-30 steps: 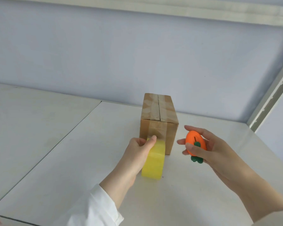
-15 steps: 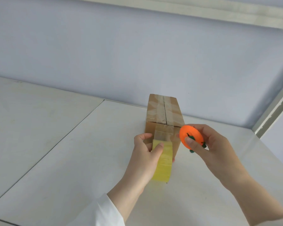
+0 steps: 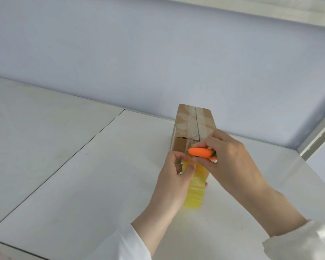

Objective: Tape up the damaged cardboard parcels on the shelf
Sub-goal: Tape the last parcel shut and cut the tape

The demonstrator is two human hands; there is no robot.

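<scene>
Head view looks down on a cardboard parcel (image 3: 192, 128) standing on the white shelf (image 3: 83, 175) near the back wall. Just in front of its near end, the left hand (image 3: 174, 184) curls around a yellow tape roll (image 3: 195, 186), thumb pressed on its top. The right hand (image 3: 227, 158) reaches in from the right, fingers pinching an orange carrot-shaped cutter (image 3: 202, 152) held level above the roll.
</scene>
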